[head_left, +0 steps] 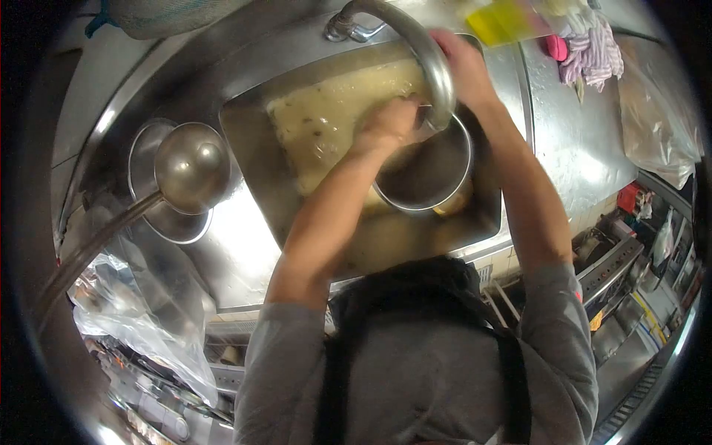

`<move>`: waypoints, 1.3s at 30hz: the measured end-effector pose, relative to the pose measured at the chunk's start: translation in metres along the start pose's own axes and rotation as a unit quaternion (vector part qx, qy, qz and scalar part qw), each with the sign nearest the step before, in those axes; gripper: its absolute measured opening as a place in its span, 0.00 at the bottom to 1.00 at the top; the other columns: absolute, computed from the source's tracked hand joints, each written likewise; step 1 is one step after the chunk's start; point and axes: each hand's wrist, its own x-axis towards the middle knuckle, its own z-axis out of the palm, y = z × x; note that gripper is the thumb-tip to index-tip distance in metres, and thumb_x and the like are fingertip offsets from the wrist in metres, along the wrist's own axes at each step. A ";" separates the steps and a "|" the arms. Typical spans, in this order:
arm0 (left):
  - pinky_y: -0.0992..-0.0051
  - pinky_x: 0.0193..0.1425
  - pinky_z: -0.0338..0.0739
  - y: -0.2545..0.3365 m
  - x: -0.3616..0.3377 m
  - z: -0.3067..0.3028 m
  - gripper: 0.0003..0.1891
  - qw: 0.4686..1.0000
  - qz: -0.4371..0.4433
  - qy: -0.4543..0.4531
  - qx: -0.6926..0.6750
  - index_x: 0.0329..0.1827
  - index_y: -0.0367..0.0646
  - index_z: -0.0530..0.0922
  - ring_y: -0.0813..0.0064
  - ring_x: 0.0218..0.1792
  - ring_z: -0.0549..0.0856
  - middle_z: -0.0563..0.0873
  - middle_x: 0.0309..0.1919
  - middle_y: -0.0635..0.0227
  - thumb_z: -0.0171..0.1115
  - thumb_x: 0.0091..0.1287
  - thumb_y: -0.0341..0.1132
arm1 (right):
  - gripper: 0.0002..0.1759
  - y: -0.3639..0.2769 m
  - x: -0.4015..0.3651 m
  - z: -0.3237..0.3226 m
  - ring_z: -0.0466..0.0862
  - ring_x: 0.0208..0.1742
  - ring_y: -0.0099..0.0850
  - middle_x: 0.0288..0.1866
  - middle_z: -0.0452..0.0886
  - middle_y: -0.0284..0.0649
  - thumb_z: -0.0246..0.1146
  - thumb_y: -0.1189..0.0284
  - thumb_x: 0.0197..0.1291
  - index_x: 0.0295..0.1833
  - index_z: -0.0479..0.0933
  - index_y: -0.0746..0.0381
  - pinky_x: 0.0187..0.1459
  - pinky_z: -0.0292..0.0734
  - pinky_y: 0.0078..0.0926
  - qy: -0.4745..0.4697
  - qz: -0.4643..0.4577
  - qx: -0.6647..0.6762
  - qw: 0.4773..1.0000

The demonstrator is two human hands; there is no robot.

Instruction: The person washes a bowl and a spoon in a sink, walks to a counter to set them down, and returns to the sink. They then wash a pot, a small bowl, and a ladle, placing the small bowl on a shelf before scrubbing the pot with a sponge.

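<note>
My left hand is curled beneath the faucet's spout, at the upper left rim of a round metal pot. Its fingers are closed, but what they hold is partly hidden by the spout. My right hand is behind the curved faucet, near the sink's far right corner; its fingers are blurred and mostly covered. The pot sits tilted in a steel sink. Behind the pot, a pale yellow rectangular area with dark specks and a wet shine fills much of the sink.
Left of the sink lie a large metal ladle and metal bowls. A plastic bag hangs at lower left. On the right counter are a blurred yellow-green object, a striped cloth and another plastic bag.
</note>
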 end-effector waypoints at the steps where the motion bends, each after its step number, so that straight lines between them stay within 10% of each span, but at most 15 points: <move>1: 0.56 0.64 0.79 0.001 0.002 -0.004 0.19 1.000 -0.002 -0.008 0.013 0.58 0.52 0.84 0.52 0.58 0.86 0.88 0.56 0.56 0.61 0.70 0.49 | 0.25 -0.005 -0.022 0.001 0.89 0.47 0.43 0.51 0.87 0.52 0.69 0.69 0.61 0.63 0.79 0.65 0.52 0.84 0.39 0.006 0.000 0.074 0.997; 3: 0.55 0.61 0.82 -0.004 0.014 -0.013 0.16 0.982 0.076 0.014 0.175 0.58 0.50 0.83 0.50 0.57 0.87 0.89 0.54 0.54 0.62 0.70 0.41 | 0.23 -0.017 -0.070 0.000 0.86 0.45 0.28 0.45 0.87 0.45 0.69 0.68 0.61 0.61 0.79 0.65 0.48 0.82 0.29 0.010 0.051 0.096 0.994; 5: 0.61 0.62 0.82 -0.044 0.028 -0.005 0.19 0.987 0.153 0.039 0.044 0.63 0.47 0.83 0.55 0.56 0.88 0.89 0.54 0.53 0.65 0.70 0.38 | 0.22 -0.026 -0.115 0.001 0.83 0.45 0.24 0.45 0.85 0.40 0.68 0.74 0.62 0.62 0.79 0.66 0.46 0.81 0.25 -0.002 0.060 0.156 0.986; 7: 0.67 0.61 0.81 -0.077 0.036 0.006 0.22 0.972 0.184 0.033 -0.142 0.70 0.45 0.79 0.62 0.56 0.89 0.89 0.56 0.53 0.65 0.74 0.35 | 0.22 -0.019 -0.151 0.016 0.84 0.48 0.26 0.46 0.86 0.40 0.67 0.77 0.63 0.63 0.79 0.67 0.50 0.81 0.27 -0.077 0.221 0.216 0.948; 10: 0.67 0.62 0.81 -0.084 0.024 0.024 0.20 0.964 0.201 0.063 -0.162 0.69 0.42 0.79 0.63 0.58 0.88 0.87 0.59 0.52 0.62 0.78 0.38 | 0.22 0.031 -0.177 0.065 0.86 0.49 0.30 0.48 0.88 0.45 0.67 0.73 0.63 0.62 0.79 0.69 0.50 0.82 0.30 -0.137 0.145 0.130 0.971; 14: 0.70 0.60 0.79 -0.102 0.042 0.047 0.22 0.948 0.230 0.070 -0.207 0.68 0.36 0.77 0.73 0.54 0.86 0.88 0.55 0.56 0.61 0.80 0.42 | 0.24 0.016 -0.155 0.125 0.88 0.51 0.35 0.50 0.87 0.57 0.66 0.72 0.64 0.61 0.76 0.75 0.54 0.82 0.37 0.002 0.342 0.400 0.851; 17: 0.54 0.52 0.81 -0.061 0.037 0.011 0.13 0.984 0.143 0.083 -0.073 0.60 0.46 0.81 0.40 0.50 0.85 0.87 0.48 0.45 0.59 0.77 0.36 | 0.26 0.015 -0.171 0.177 0.87 0.55 0.39 0.58 0.86 0.56 0.65 0.71 0.64 0.67 0.76 0.69 0.59 0.80 0.37 -0.147 0.257 0.267 0.917; 23: 0.54 0.52 0.82 -0.062 0.050 -0.004 0.15 0.964 0.243 0.097 -0.051 0.63 0.46 0.80 0.41 0.50 0.86 0.88 0.48 0.48 0.59 0.77 0.38 | 0.33 0.021 -0.169 0.100 0.84 0.60 0.34 0.60 0.86 0.48 0.68 0.73 0.61 0.73 0.73 0.62 0.65 0.76 0.33 -0.410 0.192 0.361 0.816; 27: 0.58 0.55 0.83 -0.098 0.040 0.047 0.18 0.934 0.211 0.210 -0.196 0.67 0.41 0.78 0.54 0.49 0.91 0.89 0.53 0.50 0.59 0.79 0.39 | 0.33 -0.017 -0.149 0.135 0.82 0.56 0.29 0.53 0.85 0.42 0.71 0.82 0.57 0.70 0.71 0.66 0.59 0.78 0.28 -0.163 0.314 0.452 0.819; 31: 0.64 0.60 0.81 -0.104 -0.028 0.050 0.18 0.909 0.068 0.250 -0.326 0.68 0.37 0.77 0.62 0.53 0.88 0.88 0.56 0.54 0.55 0.81 0.35 | 0.28 -0.023 -0.168 0.121 0.81 0.44 0.24 0.49 0.84 0.36 0.70 0.74 0.63 0.68 0.74 0.65 0.45 0.81 0.25 -0.261 0.228 0.336 0.876; 35: 0.67 0.62 0.77 -0.100 0.000 0.005 0.21 0.971 0.142 0.137 -0.134 0.71 0.41 0.76 0.66 0.54 0.85 0.87 0.55 0.57 0.54 0.82 0.43 | 0.29 -0.011 -0.161 0.155 0.82 0.37 0.26 0.50 0.85 0.40 0.70 0.71 0.66 0.70 0.71 0.67 0.35 0.81 0.28 -0.355 0.260 0.400 0.804; 39: 0.65 0.62 0.78 -0.098 -0.018 0.037 0.23 0.959 0.108 0.210 -0.157 0.74 0.39 0.73 0.63 0.52 0.86 0.87 0.55 0.53 0.52 0.83 0.43 | 0.31 -0.006 -0.128 0.153 0.85 0.41 0.31 0.49 0.84 0.43 0.70 0.74 0.64 0.70 0.67 0.68 0.35 0.83 0.29 -0.077 0.320 0.587 0.740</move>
